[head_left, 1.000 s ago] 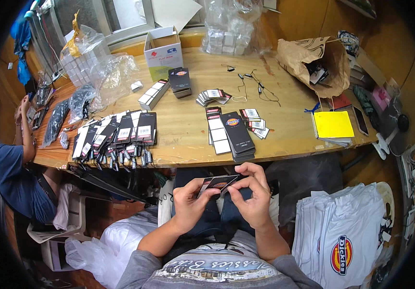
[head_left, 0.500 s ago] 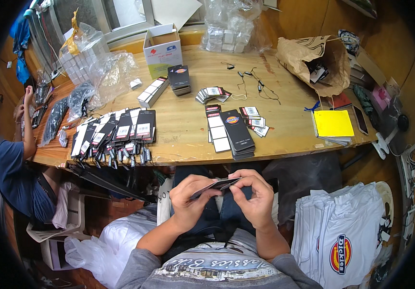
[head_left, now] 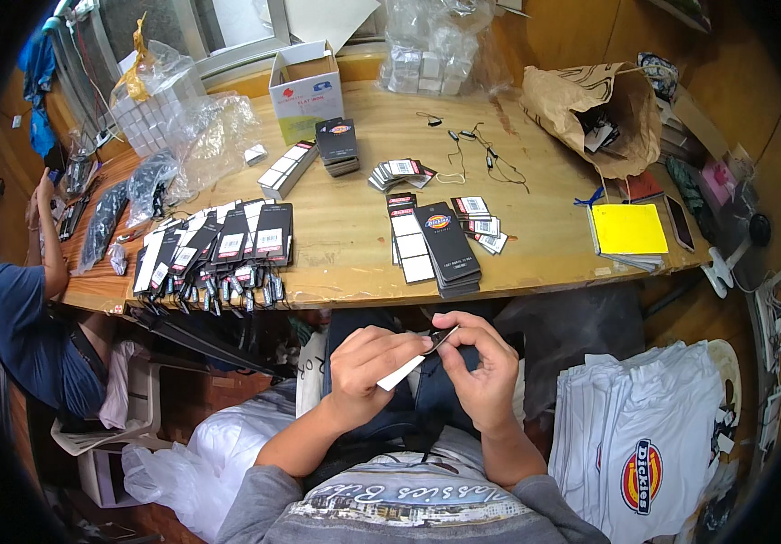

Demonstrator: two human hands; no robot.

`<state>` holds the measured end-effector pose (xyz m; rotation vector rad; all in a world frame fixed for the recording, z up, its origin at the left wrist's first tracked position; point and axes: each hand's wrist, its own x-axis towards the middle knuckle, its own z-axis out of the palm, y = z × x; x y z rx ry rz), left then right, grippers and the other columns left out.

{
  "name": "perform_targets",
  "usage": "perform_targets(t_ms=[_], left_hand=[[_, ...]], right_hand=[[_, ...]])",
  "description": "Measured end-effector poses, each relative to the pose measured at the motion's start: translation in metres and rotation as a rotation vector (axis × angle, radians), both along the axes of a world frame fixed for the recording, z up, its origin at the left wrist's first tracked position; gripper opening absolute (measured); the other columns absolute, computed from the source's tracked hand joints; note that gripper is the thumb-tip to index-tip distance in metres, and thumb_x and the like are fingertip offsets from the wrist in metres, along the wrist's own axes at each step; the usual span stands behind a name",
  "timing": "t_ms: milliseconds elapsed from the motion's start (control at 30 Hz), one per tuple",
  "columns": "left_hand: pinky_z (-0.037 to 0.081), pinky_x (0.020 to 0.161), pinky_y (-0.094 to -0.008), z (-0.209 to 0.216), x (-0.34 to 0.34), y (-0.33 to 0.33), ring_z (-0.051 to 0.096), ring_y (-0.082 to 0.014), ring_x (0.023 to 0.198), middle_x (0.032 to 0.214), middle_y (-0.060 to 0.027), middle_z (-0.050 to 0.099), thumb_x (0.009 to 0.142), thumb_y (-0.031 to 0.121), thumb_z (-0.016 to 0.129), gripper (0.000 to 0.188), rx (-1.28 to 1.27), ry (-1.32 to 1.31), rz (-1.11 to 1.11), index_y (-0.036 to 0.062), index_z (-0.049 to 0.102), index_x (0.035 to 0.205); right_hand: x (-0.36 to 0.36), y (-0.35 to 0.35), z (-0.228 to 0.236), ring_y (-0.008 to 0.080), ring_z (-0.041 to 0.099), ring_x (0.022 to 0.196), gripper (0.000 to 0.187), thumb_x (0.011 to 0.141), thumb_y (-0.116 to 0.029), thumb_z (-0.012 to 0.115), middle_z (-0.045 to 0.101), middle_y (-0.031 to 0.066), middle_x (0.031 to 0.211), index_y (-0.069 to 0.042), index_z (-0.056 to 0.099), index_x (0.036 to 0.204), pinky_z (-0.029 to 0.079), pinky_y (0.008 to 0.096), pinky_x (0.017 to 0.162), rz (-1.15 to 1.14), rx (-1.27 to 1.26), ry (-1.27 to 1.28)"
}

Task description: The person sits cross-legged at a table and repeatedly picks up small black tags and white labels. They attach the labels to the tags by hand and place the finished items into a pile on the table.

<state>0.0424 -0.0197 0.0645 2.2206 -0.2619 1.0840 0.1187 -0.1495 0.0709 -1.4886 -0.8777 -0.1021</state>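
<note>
Above my lap, both hands hold a hang tag [head_left: 400,373] by its two ends. White shows on the tag's lower left part, and a dark end sticks up between my fingertips. My left hand [head_left: 361,363] pinches it with fingers curled over the top. My right hand [head_left: 479,367] grips the dark end between thumb and forefinger; a small dark piece there is too small to make out. On the table just beyond lie a stack of black hang tags [head_left: 446,249], a stack of white-panelled tags [head_left: 410,245] and small barcode tags [head_left: 469,208].
Many strung tags [head_left: 232,240] fan out at the table's left. Behind stand a white carton [head_left: 307,95] and a paper bag [head_left: 572,113]; a yellow pad [head_left: 628,230] lies right. White printed shirts [head_left: 631,426] are piled at my lower right. A person [head_left: 41,317] sits at far left.
The tag has turned from nearly edge-on to tilted, so its white face now shows at the lower left. My left fingers have slid inward, toward my right fingertips.
</note>
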Motion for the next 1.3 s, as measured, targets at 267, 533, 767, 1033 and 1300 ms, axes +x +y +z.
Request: perform_targets(t_ms=[267,533,767,1033,1300], left_hand=[[0.041,0.052,-0.0232,-0.005,-0.010,-0.004,0.054,-0.0132,0.058,0.075,-0.0130,0.058,0.085,0.005,0.041,0.013,-0.659,0.201,0.005,-0.0032,0.046,0.093],[0.046,0.060,-0.0242,0.004,-0.006,-0.004,0.060,-0.0193,0.068,0.080,-0.0118,0.061,0.067,-0.010,0.057,0.019,-0.439,0.092,-0.006,-0.0028,0.060,0.084],[0.048,0.061,-0.0248,0.002,-0.008,-0.005,0.061,-0.0202,0.072,0.082,-0.0125,0.062,0.066,-0.010,0.057,0.021,-0.402,0.041,-0.040,-0.0020,0.060,0.085],[0.047,0.062,-0.0242,0.007,-0.011,-0.004,0.061,-0.0204,0.069,0.081,-0.0133,0.062,0.066,-0.009,0.057,0.020,-0.372,0.159,-0.046,-0.0027,0.060,0.084],[0.047,0.063,-0.0251,0.000,-0.008,-0.002,0.061,-0.0195,0.070,0.082,-0.0149,0.062,0.067,-0.009,0.056,0.017,-0.522,0.125,-0.091,-0.0050,0.060,0.083]], right_hand=[[0.006,-0.001,-0.004,0.0207,0.056,0.077,0.010,0.067,0.005,0.060,0.056,0.0133,0.083,0.003,0.052,0.071,0.043,0.0277,0.073,0.041,-0.047,-0.110],[-0.003,0.002,0.004,0.0263,0.053,0.083,0.014,0.061,-0.002,0.066,0.057,0.0094,0.093,-0.003,0.054,0.070,0.040,0.0340,0.073,-0.106,-0.081,-0.344],[-0.005,0.002,0.004,0.0255,0.054,0.082,0.014,0.061,-0.003,0.066,0.057,0.0099,0.094,-0.003,0.054,0.069,0.039,0.0347,0.074,-0.144,-0.095,-0.388],[-0.005,0.003,0.001,0.0235,0.057,0.083,0.014,0.063,-0.002,0.064,0.058,0.0103,0.093,-0.003,0.054,0.073,0.039,0.0353,0.075,-0.158,-0.078,-0.405],[-0.006,0.008,-0.014,0.0259,0.057,0.089,0.012,0.069,-0.005,0.062,0.057,0.0149,0.097,-0.004,0.052,0.074,0.034,0.0379,0.083,-0.264,-0.076,-0.583]])
